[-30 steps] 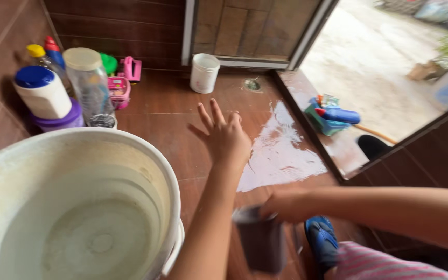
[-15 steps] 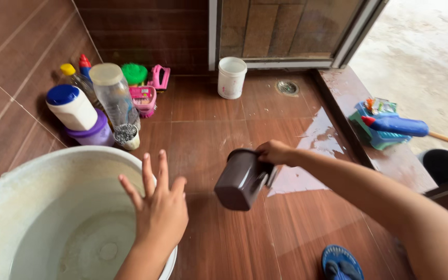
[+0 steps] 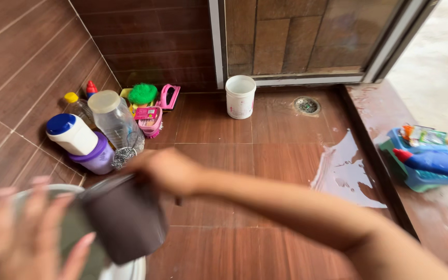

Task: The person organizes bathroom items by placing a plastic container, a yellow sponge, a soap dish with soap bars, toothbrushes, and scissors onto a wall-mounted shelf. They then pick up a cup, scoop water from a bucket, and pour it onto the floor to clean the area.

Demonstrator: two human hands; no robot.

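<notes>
Right hand grips dark cup | cup below-left, over basin

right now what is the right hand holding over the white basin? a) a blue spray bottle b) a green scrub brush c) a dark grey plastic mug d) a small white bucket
c: the right hand grips the dark grey plastic mug by its rim side, tilted above the edge of the white basin, while the blurred left hand is spread beside it with nothing in it.
</notes>
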